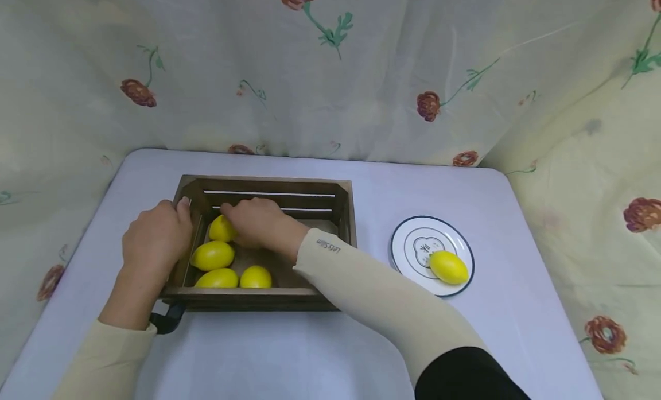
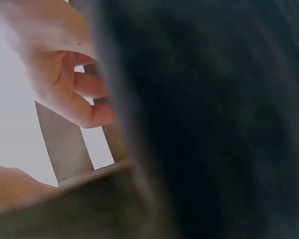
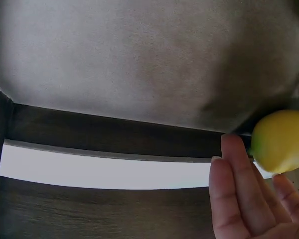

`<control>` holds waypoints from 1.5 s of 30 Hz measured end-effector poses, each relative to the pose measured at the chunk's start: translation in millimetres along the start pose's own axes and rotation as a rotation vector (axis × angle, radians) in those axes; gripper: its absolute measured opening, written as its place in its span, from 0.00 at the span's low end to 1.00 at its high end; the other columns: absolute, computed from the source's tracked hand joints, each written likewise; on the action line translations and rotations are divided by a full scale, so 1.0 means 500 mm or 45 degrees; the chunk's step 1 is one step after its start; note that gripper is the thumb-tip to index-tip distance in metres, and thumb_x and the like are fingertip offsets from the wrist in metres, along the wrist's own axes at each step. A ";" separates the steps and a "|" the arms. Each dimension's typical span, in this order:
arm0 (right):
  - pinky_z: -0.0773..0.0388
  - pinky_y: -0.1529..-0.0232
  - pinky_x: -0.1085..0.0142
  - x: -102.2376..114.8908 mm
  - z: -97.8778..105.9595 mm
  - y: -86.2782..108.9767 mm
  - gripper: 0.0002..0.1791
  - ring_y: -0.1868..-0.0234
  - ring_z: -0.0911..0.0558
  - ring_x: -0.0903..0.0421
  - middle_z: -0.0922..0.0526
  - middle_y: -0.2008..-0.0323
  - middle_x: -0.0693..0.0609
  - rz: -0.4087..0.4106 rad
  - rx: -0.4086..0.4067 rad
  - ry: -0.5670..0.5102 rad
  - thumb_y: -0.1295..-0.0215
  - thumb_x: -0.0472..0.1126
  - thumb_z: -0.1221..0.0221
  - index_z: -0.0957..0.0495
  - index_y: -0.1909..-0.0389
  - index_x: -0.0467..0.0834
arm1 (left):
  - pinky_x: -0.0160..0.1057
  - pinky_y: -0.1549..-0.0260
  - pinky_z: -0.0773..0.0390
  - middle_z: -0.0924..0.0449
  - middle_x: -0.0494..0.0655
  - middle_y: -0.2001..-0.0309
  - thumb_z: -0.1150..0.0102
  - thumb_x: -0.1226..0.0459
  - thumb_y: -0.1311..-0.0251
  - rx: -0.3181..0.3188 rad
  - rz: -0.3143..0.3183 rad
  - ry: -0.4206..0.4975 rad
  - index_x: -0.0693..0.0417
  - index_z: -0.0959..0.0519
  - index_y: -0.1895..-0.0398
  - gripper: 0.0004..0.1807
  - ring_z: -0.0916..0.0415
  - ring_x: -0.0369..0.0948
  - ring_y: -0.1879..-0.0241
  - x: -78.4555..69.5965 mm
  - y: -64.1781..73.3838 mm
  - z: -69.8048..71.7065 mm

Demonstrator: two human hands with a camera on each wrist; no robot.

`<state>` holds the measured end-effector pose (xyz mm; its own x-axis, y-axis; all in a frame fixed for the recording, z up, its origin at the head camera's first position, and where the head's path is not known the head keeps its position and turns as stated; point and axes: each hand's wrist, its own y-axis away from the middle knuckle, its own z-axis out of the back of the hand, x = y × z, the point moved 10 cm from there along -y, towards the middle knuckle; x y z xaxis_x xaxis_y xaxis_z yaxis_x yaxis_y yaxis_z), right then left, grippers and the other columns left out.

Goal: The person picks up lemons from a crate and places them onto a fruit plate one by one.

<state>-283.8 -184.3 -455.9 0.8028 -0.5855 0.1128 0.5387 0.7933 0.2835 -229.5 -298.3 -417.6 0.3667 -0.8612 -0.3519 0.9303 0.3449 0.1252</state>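
A brown slatted wooden crate point(image 1: 258, 299) stands on the table with several yellow lemons in its left half. My left hand point(image 1: 157, 233) grips the crate's left side; in the left wrist view its fingers point(image 2: 92, 84) bend in at the gap between slats. My right hand point(image 1: 260, 222) reaches inside, beside the rearmost lemon point(image 1: 221, 229). Seen from the right wrist, its fingers point(image 3: 244, 189) lie fairly straight and close against a lemon point(image 3: 281, 142). Nearer the front are a left lemon point(image 1: 213, 256), a front-left lemon point(image 1: 217, 278) and another lemon point(image 1: 255, 277).
Right of the crate, a white plate point(image 1: 408, 256) with a dark rim holds one lemon point(image 1: 449, 267). A white cloth covers the table point(image 1: 289, 354). Floral curtains point(image 1: 361, 101) hang behind and at the sides. A dark strap point(image 1: 167, 318) shows by the left wrist.
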 end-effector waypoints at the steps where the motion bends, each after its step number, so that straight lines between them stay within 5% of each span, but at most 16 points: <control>1: 0.18 0.60 0.60 0.001 0.002 0.000 0.23 0.60 0.17 0.54 0.17 0.55 0.53 0.002 -0.014 0.019 0.26 0.50 0.39 0.28 0.35 0.48 | 0.55 0.84 0.24 0.21 0.76 0.64 0.73 0.49 0.17 -0.001 -0.001 0.000 0.79 0.24 0.56 0.38 0.20 0.67 0.71 -0.001 0.000 0.000; 7: 0.18 0.57 0.59 0.007 0.004 -0.002 0.22 0.57 0.17 0.54 0.18 0.50 0.52 0.021 -0.034 0.041 0.27 0.52 0.37 0.25 0.38 0.47 | 0.56 0.84 0.24 0.21 0.77 0.65 0.72 0.49 0.16 -0.013 -0.006 0.002 0.80 0.24 0.56 0.38 0.20 0.68 0.71 -0.001 0.001 0.002; 16: 0.18 0.62 0.59 0.006 -0.005 -0.002 0.25 0.63 0.17 0.54 0.18 0.58 0.53 0.005 -0.022 0.007 0.26 0.50 0.40 0.31 0.35 0.45 | 0.53 0.86 0.26 0.21 0.76 0.65 0.71 0.50 0.17 -0.017 -0.011 0.004 0.79 0.24 0.57 0.37 0.20 0.66 0.72 -0.002 0.000 0.003; 23: 0.19 0.63 0.60 0.012 -0.026 -0.003 0.31 0.63 0.19 0.55 0.20 0.59 0.55 0.032 0.089 0.033 0.26 0.47 0.37 0.36 0.27 0.55 | 0.56 0.84 0.25 0.21 0.78 0.63 0.72 0.49 0.17 -0.014 -0.011 0.005 0.78 0.25 0.56 0.37 0.20 0.69 0.69 -0.003 -0.001 0.004; 34: 0.18 0.56 0.58 0.009 -0.027 0.000 0.22 0.53 0.18 0.54 0.18 0.47 0.51 0.001 0.119 0.086 0.23 0.47 0.44 0.29 0.31 0.52 | 0.57 0.83 0.25 0.21 0.79 0.63 0.71 0.50 0.17 -0.023 -0.022 0.019 0.79 0.25 0.56 0.37 0.21 0.70 0.70 0.000 0.001 0.007; 45: 0.19 0.59 0.62 0.003 -0.054 0.016 0.19 0.60 0.21 0.57 0.19 0.57 0.54 -0.003 0.278 0.074 0.32 0.42 0.34 0.23 0.41 0.49 | 0.57 0.83 0.25 0.22 0.78 0.62 0.71 0.50 0.17 -0.014 -0.014 0.025 0.80 0.26 0.55 0.37 0.21 0.70 0.70 0.002 0.001 0.001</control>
<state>-271.4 -174.4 -479.2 0.8181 -0.5720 0.0588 0.4779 0.7333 0.4836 -228.5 -299.3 -417.6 0.3560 -0.8576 -0.3711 0.9340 0.3398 0.1109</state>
